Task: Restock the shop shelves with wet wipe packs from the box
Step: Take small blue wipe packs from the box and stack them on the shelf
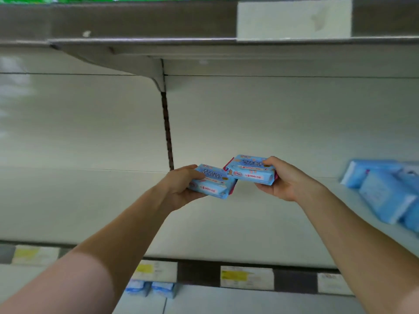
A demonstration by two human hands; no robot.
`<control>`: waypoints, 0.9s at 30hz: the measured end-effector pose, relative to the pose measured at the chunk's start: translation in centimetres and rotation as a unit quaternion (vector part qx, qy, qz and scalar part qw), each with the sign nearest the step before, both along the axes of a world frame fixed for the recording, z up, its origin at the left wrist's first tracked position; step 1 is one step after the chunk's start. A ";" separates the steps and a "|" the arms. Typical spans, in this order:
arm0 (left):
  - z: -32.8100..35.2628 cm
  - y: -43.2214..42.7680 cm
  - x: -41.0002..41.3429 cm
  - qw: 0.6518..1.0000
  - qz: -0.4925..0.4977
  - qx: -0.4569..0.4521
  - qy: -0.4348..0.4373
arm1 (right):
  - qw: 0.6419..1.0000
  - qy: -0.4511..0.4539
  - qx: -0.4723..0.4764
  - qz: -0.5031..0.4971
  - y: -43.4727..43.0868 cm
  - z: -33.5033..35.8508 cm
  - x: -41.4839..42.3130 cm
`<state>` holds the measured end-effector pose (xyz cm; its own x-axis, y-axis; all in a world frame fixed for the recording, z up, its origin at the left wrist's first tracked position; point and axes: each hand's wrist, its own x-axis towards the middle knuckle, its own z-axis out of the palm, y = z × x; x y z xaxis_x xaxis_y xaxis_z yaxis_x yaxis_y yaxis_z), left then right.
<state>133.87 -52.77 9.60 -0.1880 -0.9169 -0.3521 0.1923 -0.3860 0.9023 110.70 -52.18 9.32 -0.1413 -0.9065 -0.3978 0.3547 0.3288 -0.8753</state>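
Two wet wipe packs are held out over the shelf (102,200): left pack (214,181) gripped by the left hand (181,191), right pack (249,171) by the right hand (288,182), fingers (266,188) curled underneath, thumbs pressed on top. Both are at 12 o'clock, corners nearly touching. Light, squishy and slick-wrapped by the looks, so an end-on grip like this is probably safest. Stocked blue packs (383,193) are seen at 3 o'clock.
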 end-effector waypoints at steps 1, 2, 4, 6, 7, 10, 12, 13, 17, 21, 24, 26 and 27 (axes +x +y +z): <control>-0.1 -0.2 -0.9 1.000 -0.001 -0.002 -0.003 | 1.000 0.002 -0.001 -0.001 -0.1 -0.1 -0.9; -0.2 -0.3 -1.7 1.000 0.000 -0.005 -0.009 | 1.000 0.009 -0.001 -0.001 -0.2 -0.3 -1.8; -0.5 -0.7 -3.0 1.000 0.007 -0.007 -0.014 | 0.999 0.032 -0.001 -0.010 -0.5 -0.8 -3.4; -0.8 -1.2 -3.9 1.000 0.021 -0.002 -0.007 | 0.998 0.063 0.002 -0.027 -0.9 -1.4 -4.9; -0.9 -1.4 -4.2 1.000 0.028 0.000 -0.004 | 0.996 0.081 0.006 -0.034 -1.2 -1.8 -5.6; -1.2 -1.9 -4.8 0.999 0.046 0.005 -0.001 | 0.990 0.131 0.018 -0.041 -2.1 -2.8 -7.4; -1.3 -2.1 -5.3 0.999 0.054 0.004 0.004 | 0.989 0.143 0.026 -0.035 -2.7 -3.6 -8.1; -1.3 -2.1 -5.6 0.999 0.054 0.003 0.005 | 0.989 0.142 0.028 -0.031 -3.1 -4.0 -8.3; -1.2 -2.2 -7.1 0.999 0.045 0.004 -0.003 | 0.987 0.155 0.032 -0.024 -4.5 -5.2 -8.4; -1.4 -2.7 -8.4 0.999 0.040 0.011 -0.004 | 0.974 0.219 0.030 -0.047 -5.5 -6.3 -8.6; -1.6 -3.2 -9.4 0.999 0.029 0.013 -0.003 | 0.958 0.280 0.022 -0.053 -6.3 -7.2 -8.9; -1.8 -3.5 -10.2 1.000 0.023 0.017 0.000 | 0.931 0.362 0.013 -0.045 -6.7 -7.3 -9.3; -1.9 -3.6 -10.6 1.000 0.022 0.021 0.002 | 0.916 0.400 0.014 -0.039 -6.7 -7.2 -9.4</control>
<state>123.31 -56.36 7.70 -0.1487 -0.9091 -0.3892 0.2143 -0.4138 0.8848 101.30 -58.91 2.09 -0.4614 -0.8725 -0.1609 -0.3731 0.3553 -0.8570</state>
